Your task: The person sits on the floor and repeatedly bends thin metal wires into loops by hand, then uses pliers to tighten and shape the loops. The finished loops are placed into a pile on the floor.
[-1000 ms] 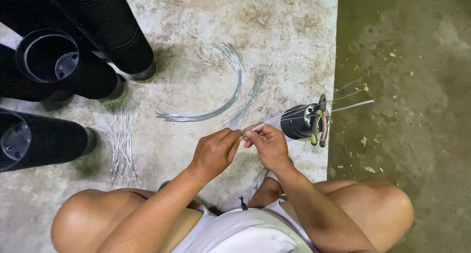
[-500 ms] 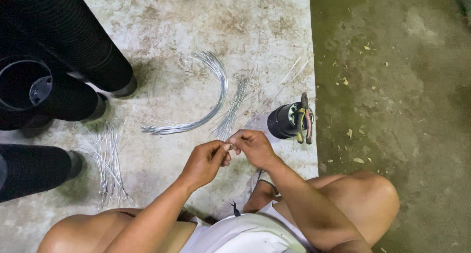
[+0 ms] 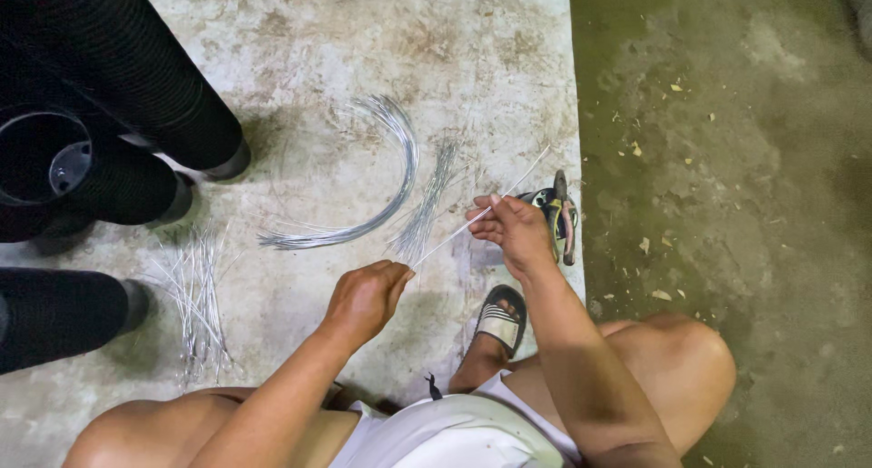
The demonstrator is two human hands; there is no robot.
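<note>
I squat over a pale concrete slab [image 3: 490, 50]. My left hand [image 3: 365, 297] pinches the near end of a few thin straight steel wires [image 3: 454, 235]. My right hand [image 3: 513, 229] grips the same wires farther along, so they stretch taut between the two hands and stick out past my right fingers. Behind my right hand stands a small black pot [image 3: 543, 205], mostly hidden, with pliers [image 3: 563, 221] with yellow and red handles lying across its top.
A curved bundle of wire [image 3: 391, 168] and a loose straight bunch [image 3: 427, 205] lie ahead of my hands; cut wire pieces [image 3: 195, 291] lie at the left. Stacks of black plastic pots [image 3: 100, 96] lie on their sides at the far left. The slab edge drops to a darker floor [image 3: 727, 205].
My hands were together pinching the wires; my right hand has slid away up and to the right along them, pulling them straight. My sandalled foot now shows below it.
</note>
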